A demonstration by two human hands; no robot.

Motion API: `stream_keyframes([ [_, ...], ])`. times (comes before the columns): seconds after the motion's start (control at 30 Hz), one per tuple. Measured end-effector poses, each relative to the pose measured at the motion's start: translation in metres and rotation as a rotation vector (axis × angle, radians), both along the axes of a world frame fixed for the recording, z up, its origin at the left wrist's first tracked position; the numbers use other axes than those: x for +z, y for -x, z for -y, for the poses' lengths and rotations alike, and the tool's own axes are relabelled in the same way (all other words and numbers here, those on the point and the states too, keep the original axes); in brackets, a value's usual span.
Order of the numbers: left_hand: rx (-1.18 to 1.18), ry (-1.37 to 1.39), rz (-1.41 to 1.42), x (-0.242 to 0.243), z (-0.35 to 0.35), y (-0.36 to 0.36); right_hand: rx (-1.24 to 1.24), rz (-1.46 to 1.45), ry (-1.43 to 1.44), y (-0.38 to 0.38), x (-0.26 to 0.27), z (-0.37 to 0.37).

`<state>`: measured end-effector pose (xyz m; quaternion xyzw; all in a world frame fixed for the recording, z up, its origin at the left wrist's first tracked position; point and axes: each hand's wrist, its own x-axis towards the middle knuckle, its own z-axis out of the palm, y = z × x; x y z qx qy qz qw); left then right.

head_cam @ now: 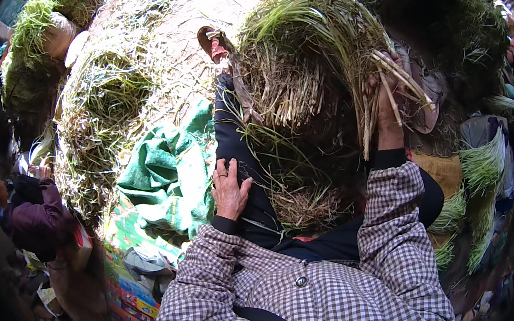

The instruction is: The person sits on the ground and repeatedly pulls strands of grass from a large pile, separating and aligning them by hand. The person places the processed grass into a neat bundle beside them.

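My right hand (pixel 382 96) grips a bunch of long green grass stalks (pixel 330 14) near their pale cut ends. The leafy part arches to the left over a thick bundle of grass (pixel 291 90), whose stem ends point towards me. My left hand (pixel 231 190) lies flat on my dark trouser leg (pixel 231 131) with its fingers somewhat apart and nothing in it. Between my legs is a heap of dry, tangled roots and stems (pixel 311 209). A few loose blades trail across my left leg.
A crumpled green cloth or sack (pixel 166 162) lies left of my leg. Beyond it, loose grass (pixel 109 82) covers the ground. Grass bundles (pixel 33 35) line the far left, and more green bundles (pixel 484 172) lie at right. A person in a purple garment (pixel 38 226) is at lower left.
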<state>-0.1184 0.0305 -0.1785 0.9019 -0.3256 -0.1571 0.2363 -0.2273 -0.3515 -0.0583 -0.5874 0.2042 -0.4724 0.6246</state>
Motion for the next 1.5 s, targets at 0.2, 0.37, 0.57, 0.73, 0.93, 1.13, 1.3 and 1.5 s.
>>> stream_keyframes([
  [0.2,-0.021,0.021,-0.041,0.006,-0.009,-0.001,-0.151,-0.570,0.233,0.020,0.006,-0.036],
  [0.37,-0.093,0.024,0.002,0.018,-0.004,-0.006,-0.107,-0.762,0.252,0.050,-0.026,-0.075],
  [0.57,0.209,0.752,-0.707,0.049,0.035,0.007,-0.222,-0.202,-0.078,0.060,0.028,-0.131],
  [0.73,0.137,0.863,-1.521,0.076,0.113,0.028,-0.031,-0.542,-0.149,0.082,0.000,-0.190],
  [0.93,0.196,1.081,-1.505,0.082,0.186,-0.046,0.338,-0.760,-0.448,0.147,0.030,-0.234],
  [1.13,0.235,0.802,-0.806,0.077,0.136,-0.101,0.050,0.184,-0.856,0.183,0.048,-0.210],
  [1.3,0.174,0.990,-1.383,0.055,0.064,-0.013,0.344,-0.210,-0.885,0.118,0.004,-0.226],
  [1.5,0.402,1.120,-1.446,0.083,0.041,0.028,0.361,-0.395,-0.791,0.102,0.000,-0.243],
])
